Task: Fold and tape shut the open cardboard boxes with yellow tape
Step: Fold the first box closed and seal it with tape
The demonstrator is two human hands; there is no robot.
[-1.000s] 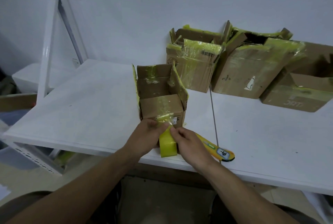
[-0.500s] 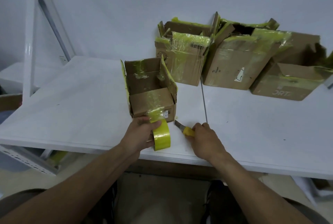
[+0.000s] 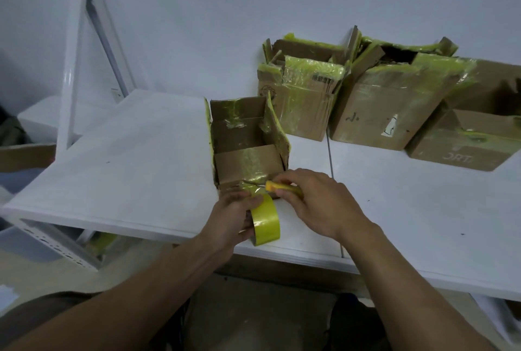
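A small cardboard box [image 3: 248, 142] stands near the table's front edge, its near flap folded in and its side flaps upright, with yellow tape over the near flap. My left hand [image 3: 234, 218] grips the yellow tape roll [image 3: 265, 222] just below the box, a strip running up to the box's front. My right hand [image 3: 315, 204] holds a yellow utility knife [image 3: 277, 186], its blade tip at the taut strip.
Three larger taped cardboard boxes stand at the back: one in the middle [image 3: 301, 96], one to its right [image 3: 394, 102], one at the far right [image 3: 473, 136]. A white table [image 3: 127, 170] carries everything; a white frame post [image 3: 70, 68] rises at left.
My right hand picked the knife up off the table and brought its blade to the tape strip. My left hand keeps the roll just below the box.
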